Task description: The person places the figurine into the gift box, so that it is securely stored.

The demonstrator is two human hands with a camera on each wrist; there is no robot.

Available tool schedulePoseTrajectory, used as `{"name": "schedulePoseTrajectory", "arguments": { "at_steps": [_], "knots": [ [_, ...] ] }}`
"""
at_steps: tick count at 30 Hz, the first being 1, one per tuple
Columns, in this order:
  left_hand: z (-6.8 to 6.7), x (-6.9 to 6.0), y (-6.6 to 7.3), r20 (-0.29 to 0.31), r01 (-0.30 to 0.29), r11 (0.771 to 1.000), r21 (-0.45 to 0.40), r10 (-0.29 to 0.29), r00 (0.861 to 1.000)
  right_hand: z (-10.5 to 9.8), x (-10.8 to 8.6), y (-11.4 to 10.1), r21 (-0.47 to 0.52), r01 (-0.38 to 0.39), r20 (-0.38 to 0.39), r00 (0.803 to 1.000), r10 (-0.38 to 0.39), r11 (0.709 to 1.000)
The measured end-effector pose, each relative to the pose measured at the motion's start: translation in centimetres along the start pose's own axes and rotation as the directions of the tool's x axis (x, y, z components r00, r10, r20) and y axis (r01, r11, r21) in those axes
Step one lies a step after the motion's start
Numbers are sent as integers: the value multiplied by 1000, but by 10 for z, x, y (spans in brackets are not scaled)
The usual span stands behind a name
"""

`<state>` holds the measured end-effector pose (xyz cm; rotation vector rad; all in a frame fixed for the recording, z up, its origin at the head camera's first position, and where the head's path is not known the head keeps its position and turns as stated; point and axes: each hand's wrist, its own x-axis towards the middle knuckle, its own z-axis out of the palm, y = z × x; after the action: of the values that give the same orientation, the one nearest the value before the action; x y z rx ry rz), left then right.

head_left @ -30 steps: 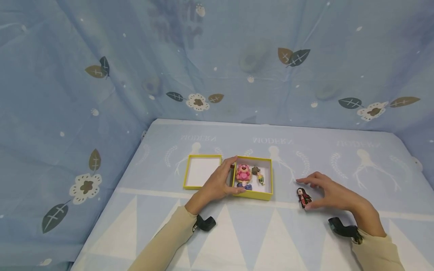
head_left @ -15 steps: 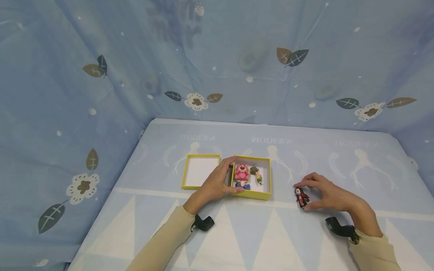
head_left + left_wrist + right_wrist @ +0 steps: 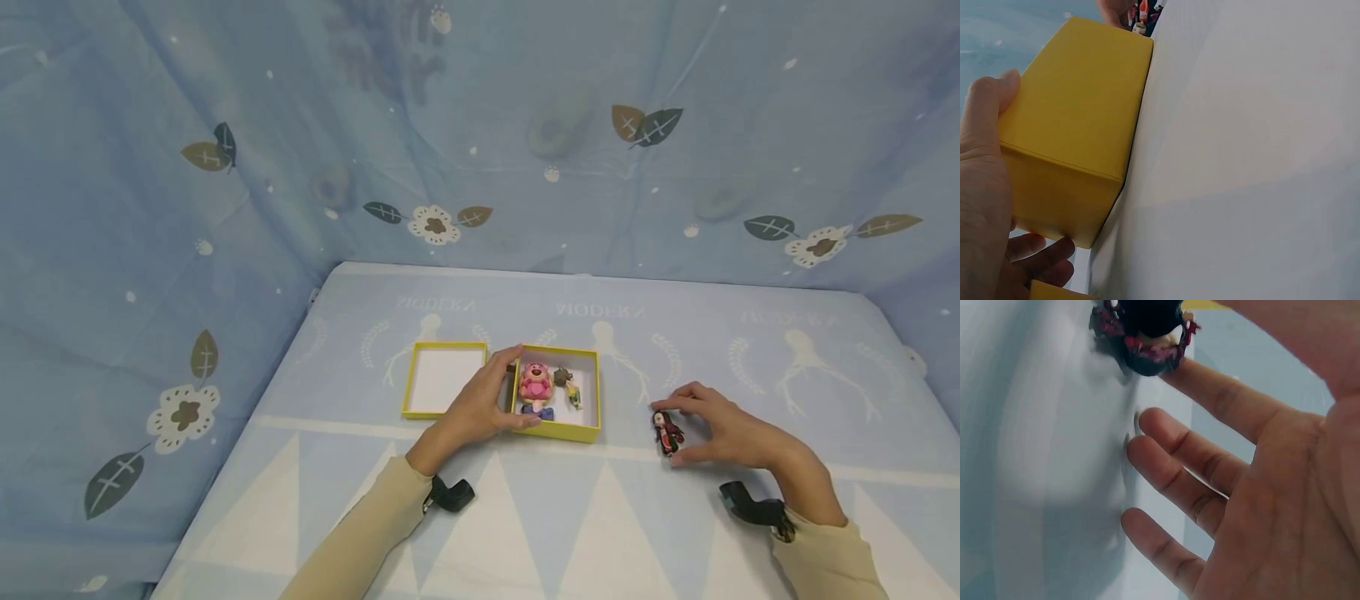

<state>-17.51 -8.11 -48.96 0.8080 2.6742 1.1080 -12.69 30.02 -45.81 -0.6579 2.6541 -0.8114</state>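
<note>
My left hand [image 3: 476, 406] grips the left side of a yellow box [image 3: 567, 431], thumb at the front wall and fingers at the back. In the left wrist view that hand [image 3: 986, 187] lies along the box [image 3: 1079, 94]. Inside are a pink bear figure [image 3: 536, 385] and a small brown-haired figure [image 3: 572, 392]. To the right of the box my right hand [image 3: 731, 432] pinches a dark-haired figurine in red [image 3: 667, 433] between thumb and index finger, at its feet and head. In the right wrist view the figurine [image 3: 1152, 353] is partly cut off above the spread fingers of that hand [image 3: 1272, 494].
The yellow-edged lid [image 3: 447, 377] lies inside up on the table, left of the box. A patterned cloth [image 3: 622, 533] covers the table, and blue curtains [image 3: 480, 125] hang behind and beside it.
The figurine has shifted slightly away from me between the right thumb and index finger, which have closed in on it. The left hand and the box stay in place.
</note>
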Motion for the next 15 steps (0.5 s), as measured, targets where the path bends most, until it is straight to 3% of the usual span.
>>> {"name": "schedulePoseTrajectory", "arguments": {
  "at_steps": [5,15],
  "knots": [
    [0,-1,1,-3,-5,1000,0,5,1000,1,2,-3,6,-30,3,1000,30,1000],
    [1,0,0,-9,-4,1000,-3,4,1000,3,3,1,-35,-14,-29,1000,13,999]
  ]
}}
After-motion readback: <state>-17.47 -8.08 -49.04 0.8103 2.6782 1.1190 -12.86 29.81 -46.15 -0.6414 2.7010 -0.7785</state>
